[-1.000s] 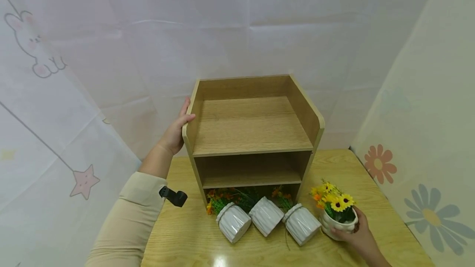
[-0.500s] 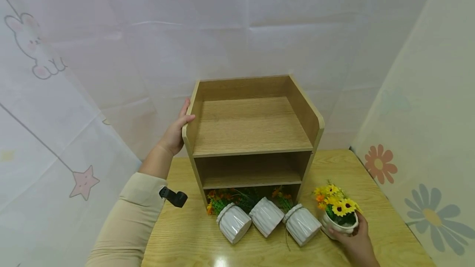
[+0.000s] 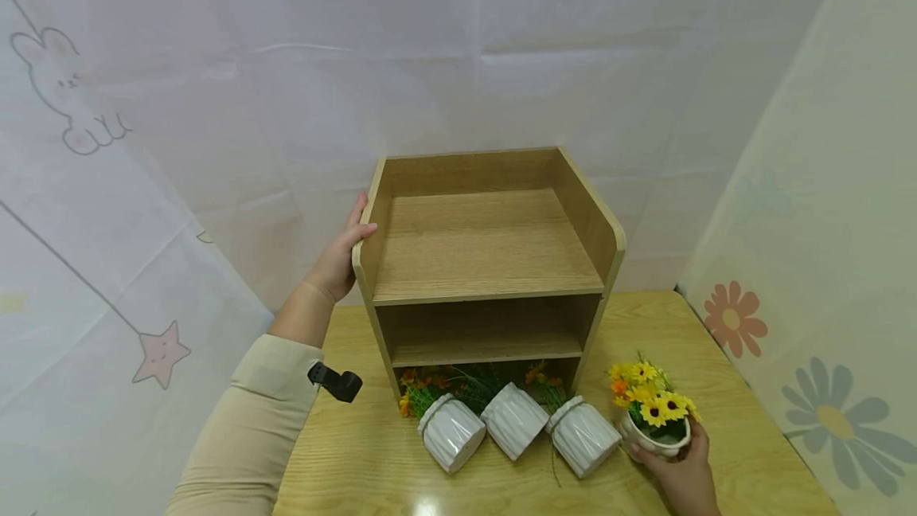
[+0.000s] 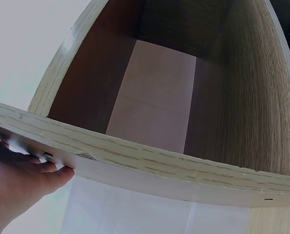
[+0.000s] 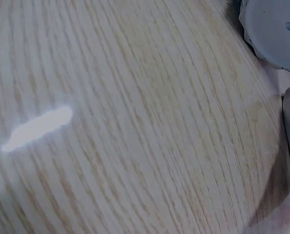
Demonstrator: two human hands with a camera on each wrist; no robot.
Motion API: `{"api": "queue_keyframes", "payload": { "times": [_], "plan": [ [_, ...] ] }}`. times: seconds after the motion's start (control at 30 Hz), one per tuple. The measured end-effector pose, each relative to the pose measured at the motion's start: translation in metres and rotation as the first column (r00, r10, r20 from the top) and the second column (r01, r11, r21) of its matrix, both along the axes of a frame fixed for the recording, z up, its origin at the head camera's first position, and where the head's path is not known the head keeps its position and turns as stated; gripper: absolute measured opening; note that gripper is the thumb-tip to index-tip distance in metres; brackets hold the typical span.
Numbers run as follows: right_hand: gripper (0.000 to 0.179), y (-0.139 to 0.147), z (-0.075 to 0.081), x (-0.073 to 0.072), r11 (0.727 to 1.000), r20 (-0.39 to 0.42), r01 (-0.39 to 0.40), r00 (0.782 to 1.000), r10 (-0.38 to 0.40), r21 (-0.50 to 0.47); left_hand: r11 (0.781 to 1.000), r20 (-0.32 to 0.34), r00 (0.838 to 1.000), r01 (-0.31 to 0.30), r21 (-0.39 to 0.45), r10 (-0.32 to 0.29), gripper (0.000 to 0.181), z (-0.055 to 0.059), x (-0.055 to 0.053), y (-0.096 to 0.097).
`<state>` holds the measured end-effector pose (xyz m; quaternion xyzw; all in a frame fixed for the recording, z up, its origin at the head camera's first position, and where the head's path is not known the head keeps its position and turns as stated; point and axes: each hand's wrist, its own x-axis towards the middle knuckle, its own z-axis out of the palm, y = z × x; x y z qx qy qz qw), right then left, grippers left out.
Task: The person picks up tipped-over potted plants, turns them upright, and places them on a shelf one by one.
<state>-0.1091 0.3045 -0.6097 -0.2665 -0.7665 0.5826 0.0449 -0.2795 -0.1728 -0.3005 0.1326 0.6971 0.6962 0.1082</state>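
Note:
A wooden shelf unit (image 3: pixel 487 241) stands in the middle of the table. My left hand (image 3: pixel 337 261) holds its left side panel, thumb over the edge; in the left wrist view the left hand's fingers (image 4: pixel 52 178) lie against the outer face. At the right, my right hand (image 3: pixel 684 468) grips a white flower pot (image 3: pixel 648 440) with yellow artificial flowers (image 3: pixel 655 400). Three ribbed white flower pots lie tipped before the shelf: a left one (image 3: pixel 453 432), a middle one (image 3: pixel 514 420) and a right one (image 3: pixel 583 436). Their flowers point into the bottom compartment.
The wood-grain table (image 3: pixel 372 468) bears everything. A pale cloth backdrop (image 3: pixel 430 46) hangs behind, with printed side sheets left and right (image 3: pixel 824 261). A black wrist strap (image 3: pixel 335 381) sticks out by the left sleeve. One pot's base (image 5: pixel 277 34) shows in the right wrist view.
The right hand and the pot with yellow flowers have shifted slightly to the right and toward me. The left hand, the shelf and the three tipped pots stay put.

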Motion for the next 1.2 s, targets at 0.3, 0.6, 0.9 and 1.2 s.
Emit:
{"api": "queue_keyframes", "payload": {
  "times": [0.3, 0.6, 0.9, 1.2],
  "plan": [
    [0.125, -0.003, -0.003, 0.003, 1.000, -0.036, 0.026, 0.999, -0.025, 0.018, 1.000, -0.003, 1.000, -0.002, -0.006, 0.002, 0.076, -0.001, 0.000, 0.000],
    [0.135, -0.005, -0.003, 0.006, 0.998, 0.008, 0.045, 0.999, -0.045, -0.051, 1.000, -0.005, 1.000, 0.000, -0.006, 0.000, 0.077, 0.000, -0.001, 0.000],
    [0.139, -0.012, -0.011, 0.001, 0.996, -0.025, 0.063, 0.998, -0.065, -0.069, 1.000, 0.005, 1.000, -0.011, -0.005, 0.011, 0.078, 0.000, -0.001, -0.001],
    [0.135, -0.019, -0.018, -0.003, 0.988, -0.116, 0.148, 0.983, -0.141, 0.052, 1.000, -0.002, 1.000, -0.003, -0.003, 0.003, 0.076, -0.001, -0.001, -0.001]
  ]
}}
